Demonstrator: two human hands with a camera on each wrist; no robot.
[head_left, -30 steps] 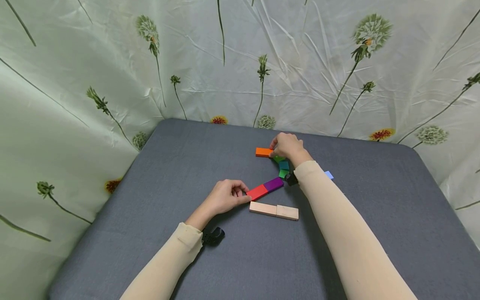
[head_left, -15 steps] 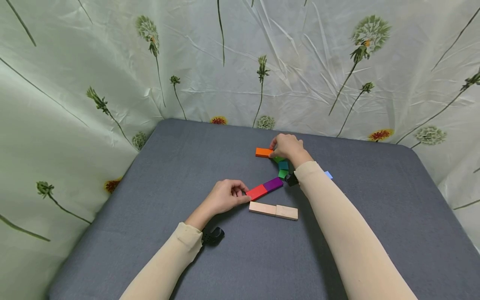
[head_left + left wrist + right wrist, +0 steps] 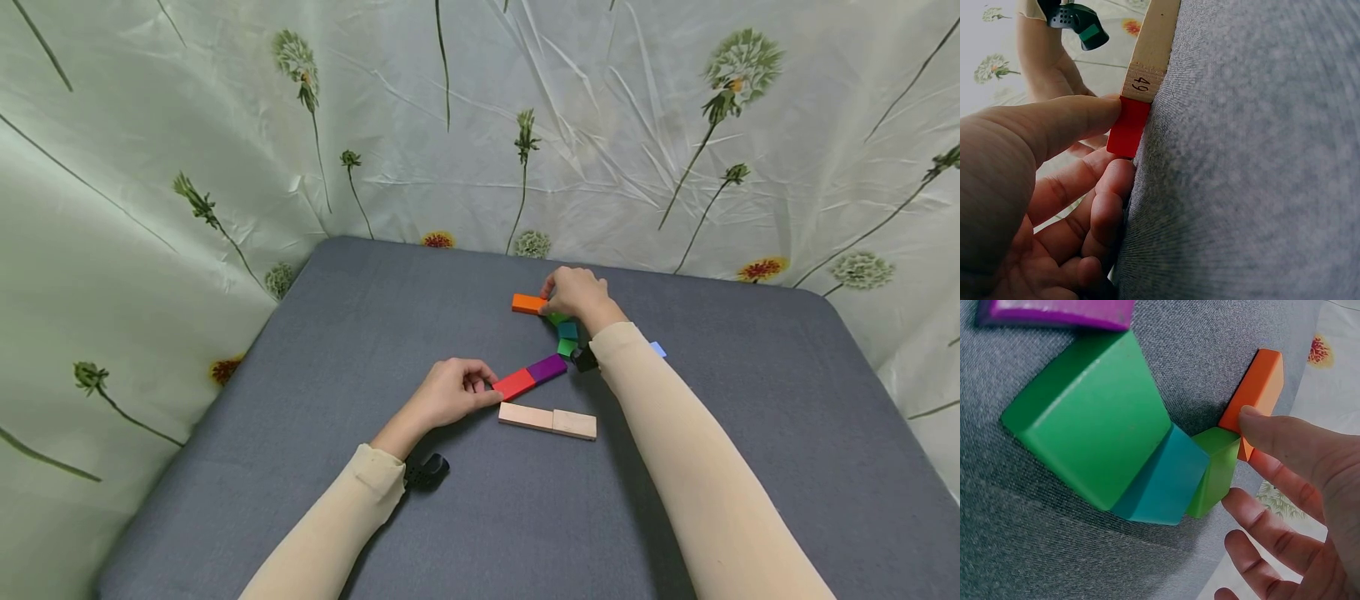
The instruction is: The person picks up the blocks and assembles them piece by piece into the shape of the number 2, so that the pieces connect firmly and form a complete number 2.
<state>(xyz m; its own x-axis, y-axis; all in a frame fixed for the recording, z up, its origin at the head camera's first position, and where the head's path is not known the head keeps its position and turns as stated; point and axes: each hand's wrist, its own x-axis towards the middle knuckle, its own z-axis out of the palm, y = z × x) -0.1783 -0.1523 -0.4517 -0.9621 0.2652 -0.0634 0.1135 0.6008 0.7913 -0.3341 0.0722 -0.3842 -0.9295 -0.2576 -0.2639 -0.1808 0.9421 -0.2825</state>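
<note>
In the head view, my left hand (image 3: pixel 448 393) pinches the near end of a red wooden block (image 3: pixel 513 384) between thumb and fingers. That block lies end to end with a purple block (image 3: pixel 547 368). Farther back, my right hand (image 3: pixel 576 293) holds one end of an orange block (image 3: pixel 527 304), thumb on its side in the right wrist view. From the purple block toward the orange one runs a curve of short blocks: green (image 3: pixel 1104 425), teal (image 3: pixel 1166 481) and light green (image 3: pixel 1216 462). The right hand partly hides the light green block in the head view.
Two plain wooden blocks (image 3: pixel 527 417) lie in line in front of the red one. A light blue block (image 3: pixel 658 350) shows from behind the right sleeve (image 3: pixel 675 425). The grey table (image 3: pixel 360 292) meets a flower-printed cloth (image 3: pixel 420 183) at its back and left edges.
</note>
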